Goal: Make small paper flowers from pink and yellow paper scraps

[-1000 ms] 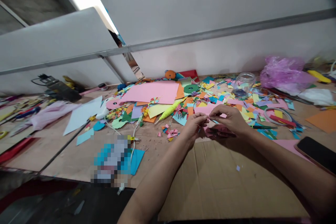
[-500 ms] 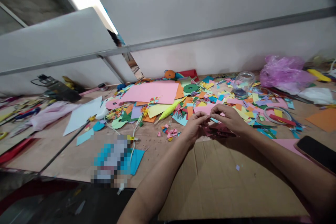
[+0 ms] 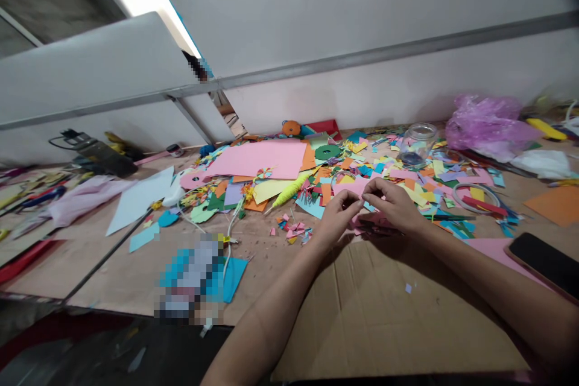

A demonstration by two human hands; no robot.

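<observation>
My left hand (image 3: pixel 335 215) and my right hand (image 3: pixel 392 205) meet over the far edge of a brown cardboard sheet (image 3: pixel 384 307). Both pinch a small pink paper piece (image 3: pixel 360 200) between their fingertips. Under my right hand lies a heap of dark pink paper scraps (image 3: pixel 377 224). A little pile of folded pink bits (image 3: pixel 295 230) sits left of my left hand. A yellow-green ridged tool (image 3: pixel 292 190) lies beyond them.
Coloured paper scraps cover the table's far half, with a large pink sheet (image 3: pixel 260 158), a glass jar (image 3: pixel 416 143), a purple plastic bag (image 3: pixel 486 123), a wire ring (image 3: pixel 477 198), a black phone (image 3: pixel 545 265) at the right and tools at the far left (image 3: pixel 97 154).
My hands have stayed pinched together, shifting slightly up and left while working the small paper piece. The view has drifted a little.
</observation>
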